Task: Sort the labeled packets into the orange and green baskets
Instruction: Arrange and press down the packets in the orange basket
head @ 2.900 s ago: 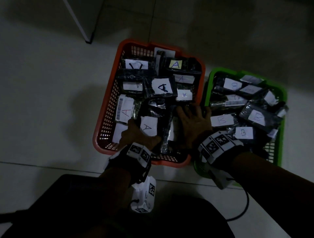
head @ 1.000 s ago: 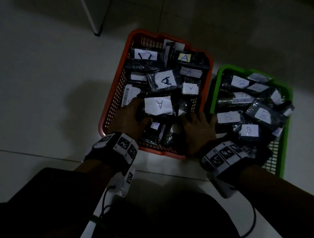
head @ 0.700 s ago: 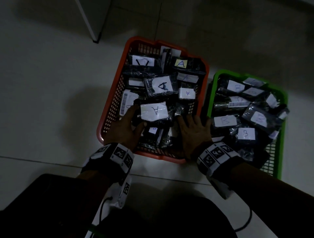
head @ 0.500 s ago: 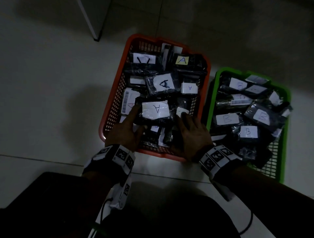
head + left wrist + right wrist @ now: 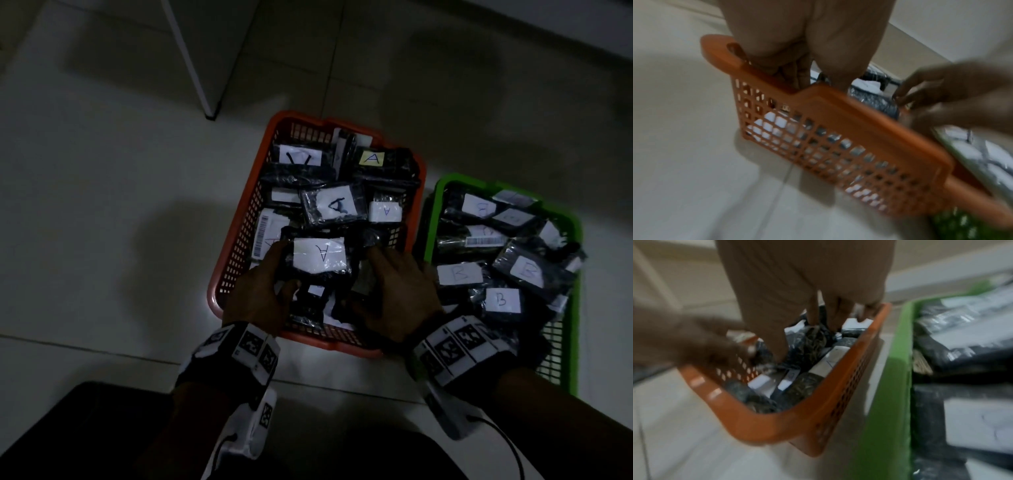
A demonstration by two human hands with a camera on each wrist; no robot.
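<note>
Since the picture about three seconds back, the left hand (image 5: 262,296) has lifted a dark packet (image 5: 317,257) with a white "A" label out of the near end of the orange basket (image 5: 236,240) and brought it up over the pile; back then both hands lay flat among the packets. It now holds the packet at its 9 o'clock end, thumb under the near edge and fingers curled over the far one. The right hand (image 5: 394,294) has slid in from the basket's 3 o'clock wall to the middle, and its straight fingers press down on the packets just beside the lifted one; it grips nothing.

The judgement is that this is checking rather than moving: the label reads A and it sits among other A labels, so it probably belongs where it is. The green basket (image 5: 431,219), just beside at 3 o'clock, shows only B labels where letters can be read.

The held packet's long axis runs from 9 to 3 o'clock, roughly level, label up. Its letter stands upside down to the person, apex toward 6 o'clock.
</note>
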